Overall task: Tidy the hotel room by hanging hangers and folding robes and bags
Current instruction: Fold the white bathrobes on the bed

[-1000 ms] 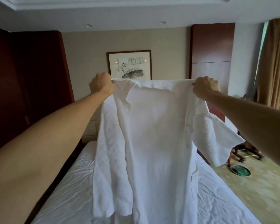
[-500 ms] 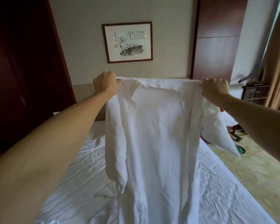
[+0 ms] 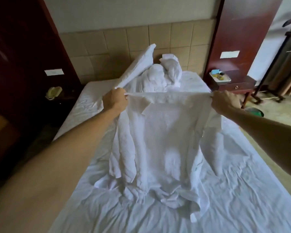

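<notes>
A hotel bedroom holds a bed (image 3: 242, 190) covered in a creased white sheet, its far end set against a tan tiled headboard (image 3: 124, 46). Dark red wood panels stand on either side of the headboard. At the head of the bed, crumpled white pillows (image 3: 158, 73) lie piled together, one of them leaning up against the headboard.

Over the middle of the bed hangs a white waffle-weave robe (image 3: 165, 137), stretched out by its shoulders. The left hand (image 3: 115, 101) has its fingers curled tightly round the robe's left shoulder, and the right hand (image 3: 224, 102) grips the right shoulder in the same way, so the top edge of the robe runs taut between them. Both arms reach out straight above the bed. The robe's collar folds over just beside the left hand. Its left sleeve droops in loose folds below that hand, and the right sleeve hangs below the right hand. The lower part of the robe rests bunched on the sheet, nearer the foot of the bed than the hands.

To the left of the bed, on a dark surface, sits a pale telephone (image 3: 53, 92). To the right of the bed stands a dark wooden nightstand (image 3: 237, 86) with a tray (image 3: 220, 78) of small items on top. A green object (image 3: 256, 113) lies on the floor beyond the right forearm.
</notes>
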`<state>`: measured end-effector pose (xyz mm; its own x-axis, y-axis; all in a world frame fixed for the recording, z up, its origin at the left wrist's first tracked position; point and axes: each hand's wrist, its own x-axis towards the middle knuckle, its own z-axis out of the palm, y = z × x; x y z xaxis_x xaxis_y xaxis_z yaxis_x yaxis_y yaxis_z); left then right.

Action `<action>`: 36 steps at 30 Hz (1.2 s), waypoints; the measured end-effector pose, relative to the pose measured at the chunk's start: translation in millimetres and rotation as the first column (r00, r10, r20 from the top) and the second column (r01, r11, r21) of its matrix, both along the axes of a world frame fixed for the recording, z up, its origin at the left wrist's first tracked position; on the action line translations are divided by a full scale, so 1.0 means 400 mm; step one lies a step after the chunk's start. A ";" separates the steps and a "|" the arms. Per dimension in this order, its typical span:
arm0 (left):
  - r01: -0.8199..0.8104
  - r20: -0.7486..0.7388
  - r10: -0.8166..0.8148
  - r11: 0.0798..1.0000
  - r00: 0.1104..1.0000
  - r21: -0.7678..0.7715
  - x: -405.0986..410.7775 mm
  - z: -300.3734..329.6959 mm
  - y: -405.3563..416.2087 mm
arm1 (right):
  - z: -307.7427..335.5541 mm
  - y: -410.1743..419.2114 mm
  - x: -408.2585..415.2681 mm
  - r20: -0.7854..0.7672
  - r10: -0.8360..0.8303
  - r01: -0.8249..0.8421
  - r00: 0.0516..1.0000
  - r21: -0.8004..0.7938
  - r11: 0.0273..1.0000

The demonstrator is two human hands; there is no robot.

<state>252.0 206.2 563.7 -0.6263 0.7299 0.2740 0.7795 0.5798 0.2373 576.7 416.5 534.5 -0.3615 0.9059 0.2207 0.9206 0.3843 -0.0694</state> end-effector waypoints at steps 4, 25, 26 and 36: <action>-0.015 0.129 0.036 0.986 0.991 -0.164 -0.020 -0.298 0.085 | -0.321 0.078 -0.059 -0.071 -0.090 0.073 0.993 -0.210 0.975; -0.264 0.222 0.304 0.945 0.926 -0.192 -0.212 -0.737 0.311 | -0.693 0.338 -0.281 -0.171 0.022 -0.065 0.985 -0.252 0.966; -0.267 0.200 0.297 0.950 0.934 -0.163 -0.223 -0.677 0.318 | -0.636 0.348 -0.288 -0.161 0.042 -0.074 0.986 -0.203 0.976; -0.195 0.087 0.177 0.944 0.980 0.266 -0.211 0.010 0.186 | 0.104 0.220 -0.212 -0.250 0.083 -0.035 0.965 0.194 0.980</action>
